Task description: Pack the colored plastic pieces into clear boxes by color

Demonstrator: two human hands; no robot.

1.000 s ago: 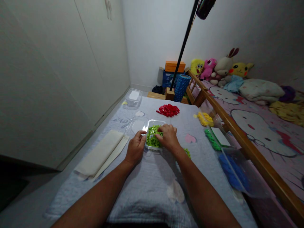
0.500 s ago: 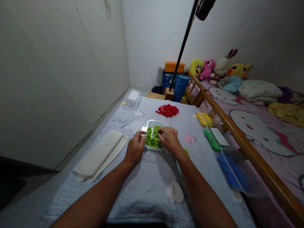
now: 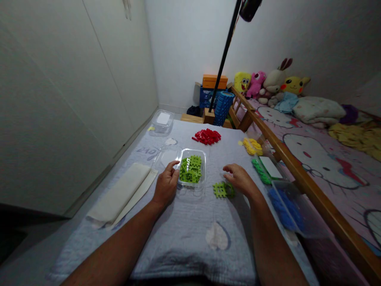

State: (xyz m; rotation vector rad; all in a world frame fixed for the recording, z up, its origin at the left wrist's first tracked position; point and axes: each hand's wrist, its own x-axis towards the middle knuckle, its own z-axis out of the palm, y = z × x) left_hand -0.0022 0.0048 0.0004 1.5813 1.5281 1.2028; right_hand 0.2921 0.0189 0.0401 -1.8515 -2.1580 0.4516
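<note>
In the head view a clear plastic container stands on the cloth-covered table, its hinged lid laid open to the left. Light-green interlocking plastic pieces lie piled inside it. My left hand grips the container's left rim between fingers and thumb. To the right, my right hand hovers with fingers apart, and I see nothing in it. Just below its fingertips a few light-green pieces lie flat on the cloth, partly in its shadow.
A heap of red pieces sits further back. Along the right edge are containers of yellow pieces, green pieces and blue pieces. A folded cream cloth lies left, another clear container back left. A wooden bed rail borders the right.
My right hand has moved from over the container to the right, above the loose green pieces, and its fingers have spread. My left hand stays at the container's rim. The view has shifted slightly.
</note>
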